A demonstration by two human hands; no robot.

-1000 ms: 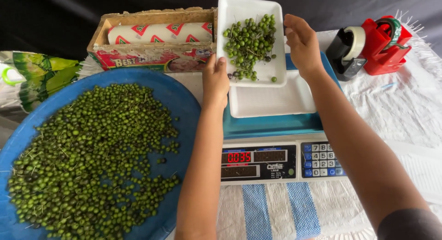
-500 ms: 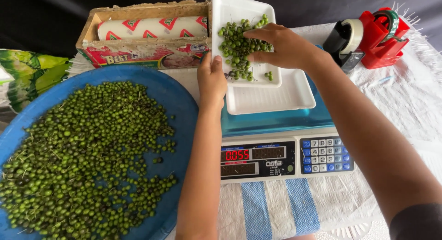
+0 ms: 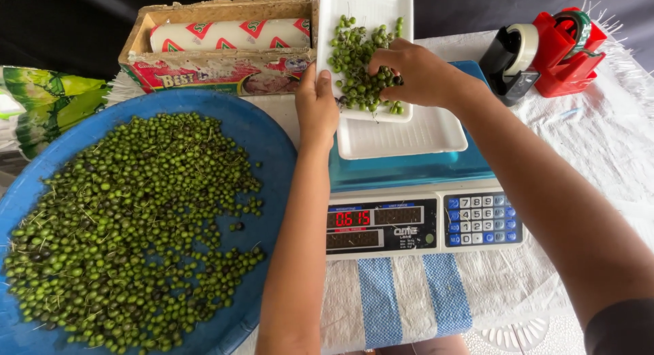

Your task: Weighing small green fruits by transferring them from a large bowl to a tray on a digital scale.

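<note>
My left hand [image 3: 317, 106] grips the lower left edge of a white foam tray [image 3: 368, 4], tilted above a second white tray [image 3: 422, 135] that rests on the teal digital scale [image 3: 409, 191]. A pile of small green berries [image 3: 354, 58] lies in the tilted tray. My right hand [image 3: 415, 72] is in that pile, fingers curled over the berries near the tray's lower edge. To the left sits a big round blue tray [image 3: 269, 144] heaped with the same green berries [image 3: 122, 225].
A cardboard box [image 3: 204, 72] holding a roll of wrap [image 3: 231, 33] stands at the back. A red tape dispenser [image 3: 552, 52] sits at the right on the white woven cloth [image 3: 599, 144]. A green plastic bag [image 3: 41, 110] lies at the far left.
My right hand left the tray's upper right edge and came down into the berries. The tilted tray moved a little lower over the tray on the scale.
</note>
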